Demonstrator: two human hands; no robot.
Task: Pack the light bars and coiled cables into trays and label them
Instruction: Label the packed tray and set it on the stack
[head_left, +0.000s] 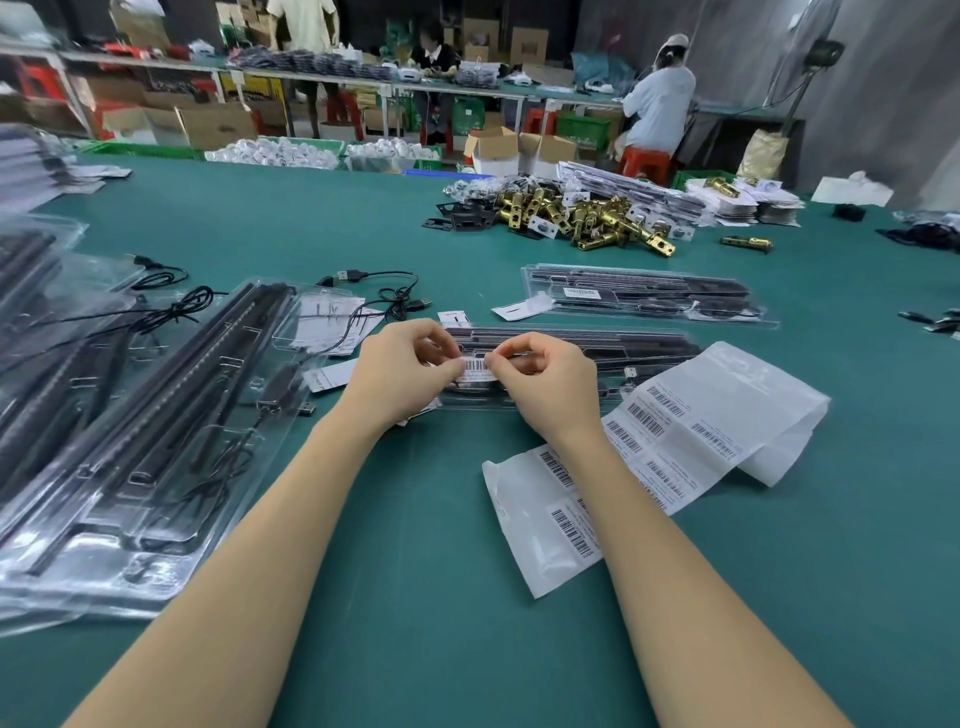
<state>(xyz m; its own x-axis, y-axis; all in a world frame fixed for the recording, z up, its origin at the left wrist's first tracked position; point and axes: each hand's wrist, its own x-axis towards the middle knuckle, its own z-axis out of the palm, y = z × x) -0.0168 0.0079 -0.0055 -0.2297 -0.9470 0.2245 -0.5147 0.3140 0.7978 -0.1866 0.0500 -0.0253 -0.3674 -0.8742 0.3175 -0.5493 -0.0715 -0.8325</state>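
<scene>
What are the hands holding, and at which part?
A barcode label: the left hand pinches its left end, the right hand its right end, above the closed tray.

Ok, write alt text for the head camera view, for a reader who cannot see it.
Two hands, the left hand and right hand, pinch a barcode sticker between them over a clear tray of black light bars on a green table. A sheet of barcode stickers lies to the right, open trays with bars and cables to the left.
</scene>
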